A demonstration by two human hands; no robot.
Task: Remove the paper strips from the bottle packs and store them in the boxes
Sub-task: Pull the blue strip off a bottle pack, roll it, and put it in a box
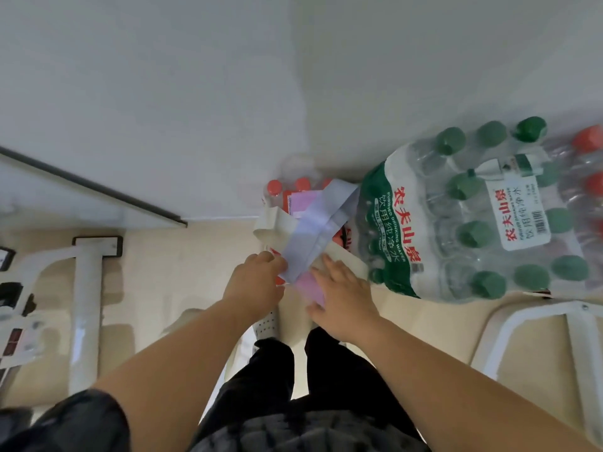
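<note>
A pack of red-capped bottles (287, 190) stands on the floor against the wall, largely covered by a cream box flap (270, 223). A long white paper strip (313, 226) runs diagonally across it. My left hand (257, 282) pinches the strip's lower end. My right hand (342, 298) lies with straight fingers on a pink sheet (310, 282) and the cream flap just right of the strip. A shrink-wrapped pack of green-capped bottles (473, 223) lies to the right, with a paper strip (509, 166) on its top.
Another red-capped pack (590, 164) sits at the far right edge. A white metal frame (561, 324) stands at the lower right and a white stand leg (86, 308) at the left. The white wall (228, 93) rises right behind the packs.
</note>
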